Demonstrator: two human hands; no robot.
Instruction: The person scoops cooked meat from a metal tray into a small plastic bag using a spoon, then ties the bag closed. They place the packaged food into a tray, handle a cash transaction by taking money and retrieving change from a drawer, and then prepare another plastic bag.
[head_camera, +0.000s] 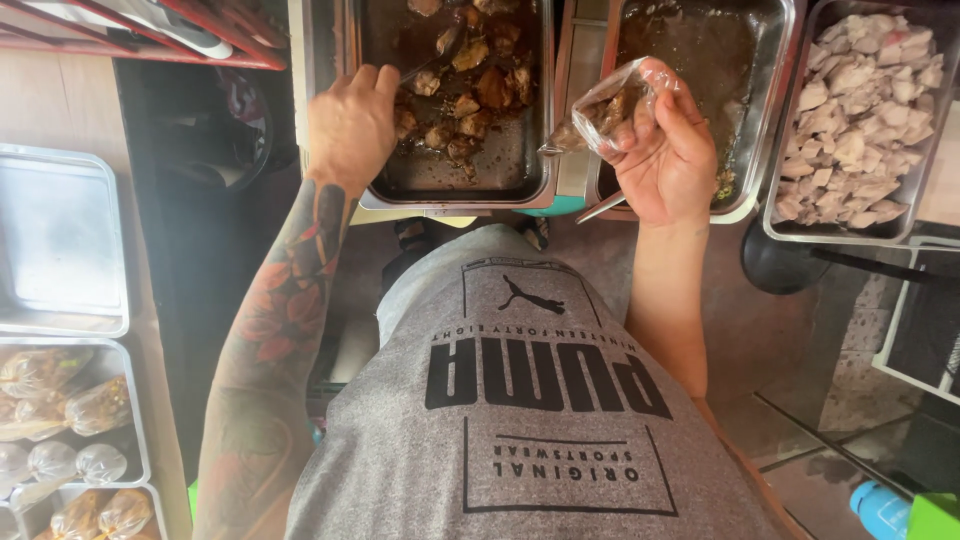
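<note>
My left hand reaches into a steel tray of brown stewed pieces in dark sauce and grips a thin utensil whose tip lies among the pieces. My right hand holds a small clear plastic bag by its mouth, above the gap between two trays. A few brown pieces sit in the bag. The left forearm is tattooed.
To the right are a steel tray of dark liquid and a tray of pale meat chunks. An empty metal tray lies at the left, with trays of filled tied bags below it. A black ladle hangs under the right trays.
</note>
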